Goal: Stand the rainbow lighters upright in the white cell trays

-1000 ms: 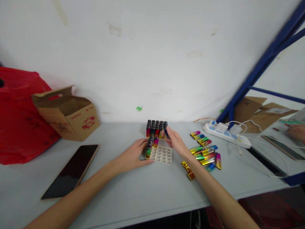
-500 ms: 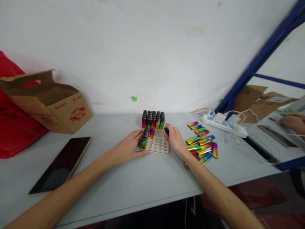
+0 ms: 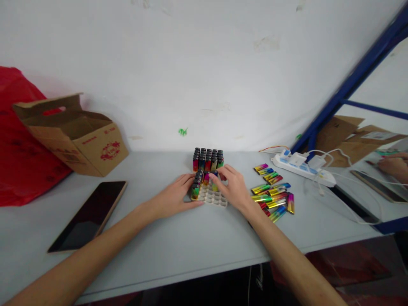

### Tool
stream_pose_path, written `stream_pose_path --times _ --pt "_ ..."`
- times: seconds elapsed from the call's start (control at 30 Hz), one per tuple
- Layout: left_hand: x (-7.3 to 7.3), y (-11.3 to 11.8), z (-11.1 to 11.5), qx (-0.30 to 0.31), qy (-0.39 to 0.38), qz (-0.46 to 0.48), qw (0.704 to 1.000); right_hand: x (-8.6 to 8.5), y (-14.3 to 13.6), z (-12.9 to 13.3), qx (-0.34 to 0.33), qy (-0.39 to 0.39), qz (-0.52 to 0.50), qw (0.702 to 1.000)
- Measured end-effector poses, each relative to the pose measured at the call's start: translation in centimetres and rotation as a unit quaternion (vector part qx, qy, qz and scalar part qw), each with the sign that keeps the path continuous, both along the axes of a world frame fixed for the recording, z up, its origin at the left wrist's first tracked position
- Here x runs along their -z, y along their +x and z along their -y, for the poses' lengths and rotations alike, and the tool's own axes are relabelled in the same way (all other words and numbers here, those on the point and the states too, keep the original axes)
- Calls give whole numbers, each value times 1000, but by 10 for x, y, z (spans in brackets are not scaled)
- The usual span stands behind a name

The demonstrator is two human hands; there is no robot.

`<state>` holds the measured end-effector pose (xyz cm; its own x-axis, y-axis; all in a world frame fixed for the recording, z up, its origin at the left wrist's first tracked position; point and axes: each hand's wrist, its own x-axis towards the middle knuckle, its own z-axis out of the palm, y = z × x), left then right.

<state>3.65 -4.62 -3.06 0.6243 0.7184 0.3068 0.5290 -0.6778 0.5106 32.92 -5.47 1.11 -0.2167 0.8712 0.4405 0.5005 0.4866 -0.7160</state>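
A white tray [image 3: 218,199] with rows of round hollows lies on the table, a column of lighters [image 3: 195,191] standing along its left side. My left hand [image 3: 174,195] holds this tray at its left edge, thumb along the front corner and fingers behind the lighters. Over the tray's back row, my right hand [image 3: 234,185] pinches a blue-and-yellow lighter [image 3: 214,183] upright, beside a pink one [image 3: 206,177] standing there. Whether its base sits in a hollow, I cannot tell. Just behind stands a full block of black-topped lighters [image 3: 208,161].
Loose shiny lighters [image 3: 270,197] lie to the right. Beyond them are a power strip [image 3: 302,170] with plugs and cables. On the left are a tablet-like device [image 3: 87,216], an open cardboard box [image 3: 95,146] and a red bag [image 3: 22,161]. Another person's hand [image 3: 395,165] shows far right.
My right hand has moved the lighter left from beside the tray to its back row, and the lighter is now upright. My left hand stays on the tray. The view has shifted slightly.
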Motion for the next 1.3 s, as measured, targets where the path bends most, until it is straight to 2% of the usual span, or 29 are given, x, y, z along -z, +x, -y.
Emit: stream_pose_path --times 0.37,0.63,0.73,0.8,0.87,0.97,1.03,1.1,1.17,1.3 --pt "1 0 0 2 1 -3 1000 12 -9 -3 -22 -48 90 995" --pt "2 -2 0 -10 3 -3 1000 6 -16 -3 3 -9 216 976" --pt "2 -2 -2 -14 1 -2 1000 3 2 -5 17 -1 201 980" --pt "3 -3 -3 -14 3 -4 1000 1 27 -11 70 14 184 980" --pt "4 -3 -3 -13 7 -8 1000 1 58 -21 154 33 182 971" --pt "6 -3 -4 -14 12 -8 1000 6 105 -40 303 38 217 927" --pt "7 -3 -4 -11 12 -6 1000 13 129 -50 364 -27 259 894" --pt "7 -3 -5 -11 11 -4 1000 21 142 -56 372 -101 294 875" --pt "7 -3 -5 -14 7 -8 1000 26 146 -57 351 -137 314 871" --pt "7 -4 -5 -14 3 -8 1000 27 137 -53 272 -113 317 901"
